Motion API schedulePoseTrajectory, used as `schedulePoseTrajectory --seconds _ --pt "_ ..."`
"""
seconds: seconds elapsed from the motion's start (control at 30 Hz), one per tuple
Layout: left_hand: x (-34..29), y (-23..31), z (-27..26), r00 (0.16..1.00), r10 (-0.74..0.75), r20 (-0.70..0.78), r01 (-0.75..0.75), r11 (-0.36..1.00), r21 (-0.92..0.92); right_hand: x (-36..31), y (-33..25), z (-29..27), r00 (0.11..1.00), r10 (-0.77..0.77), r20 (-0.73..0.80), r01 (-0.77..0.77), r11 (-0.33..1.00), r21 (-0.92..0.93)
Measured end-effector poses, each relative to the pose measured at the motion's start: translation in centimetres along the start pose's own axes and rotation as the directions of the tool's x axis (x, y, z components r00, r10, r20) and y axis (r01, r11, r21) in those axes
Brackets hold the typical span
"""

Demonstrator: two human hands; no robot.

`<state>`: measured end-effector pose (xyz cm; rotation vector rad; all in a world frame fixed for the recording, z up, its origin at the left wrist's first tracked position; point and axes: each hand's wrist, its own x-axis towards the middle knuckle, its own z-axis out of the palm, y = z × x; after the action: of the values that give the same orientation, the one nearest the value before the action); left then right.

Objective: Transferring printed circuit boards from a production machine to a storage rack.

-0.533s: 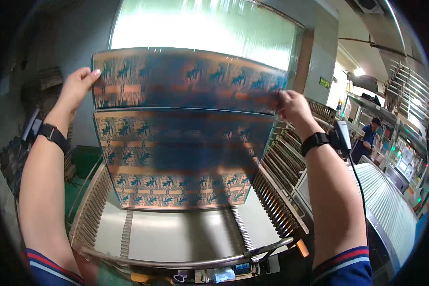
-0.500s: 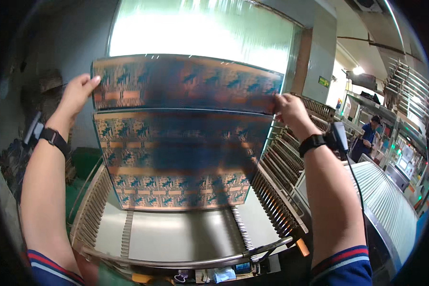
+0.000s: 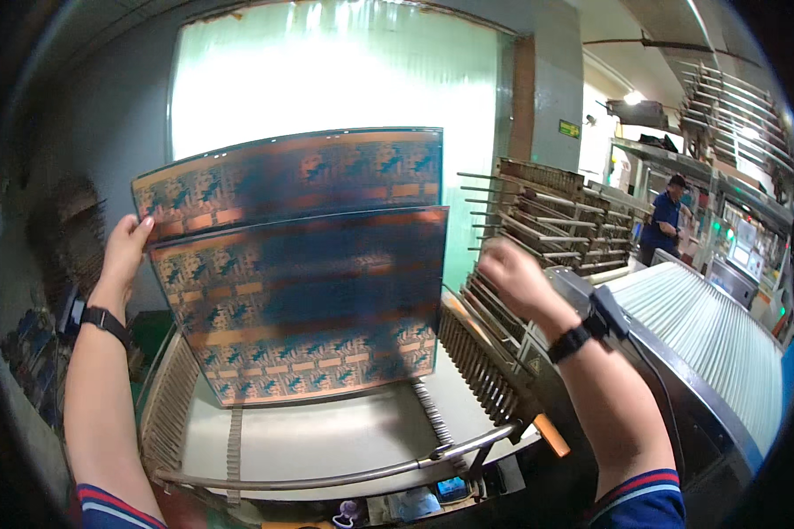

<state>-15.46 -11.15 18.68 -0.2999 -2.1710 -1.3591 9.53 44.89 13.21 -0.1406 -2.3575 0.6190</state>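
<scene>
My left hand pinches the left edge of a copper-coloured circuit board panel, dark in its middle and covered with repeated track patterns. This panel stands tilted, its left side lower, behind a second circuit board panel that hides its lower part. The front panel is upright in a slotted rack with toothed side rails. My right hand is off the panels, out to their right, with its fingers curled in and nothing visible in them. Both wrists carry black bands with small devices.
A curved metal bar crosses the rack's front. To the right stand stacked racks with rods and a roller conveyor. A co-worker in dark blue stands beyond it. Behind the panels hangs a bright translucent curtain.
My right hand has let go of the rear panel and moved away from its right edge. My left hand has come down with the panel's left side. The view has shifted rightward.
</scene>
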Motion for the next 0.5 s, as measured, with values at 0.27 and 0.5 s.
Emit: schedulePoseTrajectory --seconds 0.27,0.5 --pt "4.1 -2.3 2.1 0.903 0.222 -0.368 -0.180 0.973 0.146 -10.1 2.4 2.9 0.856 0.339 0.391 -0.479 0.804 0.352" --pt "0.5 12.2 7.7 0.644 0.736 -0.210 -0.520 0.622 0.585 -16.6 -1.7 1.9 0.852 0.364 0.376 -0.522 0.647 0.556"
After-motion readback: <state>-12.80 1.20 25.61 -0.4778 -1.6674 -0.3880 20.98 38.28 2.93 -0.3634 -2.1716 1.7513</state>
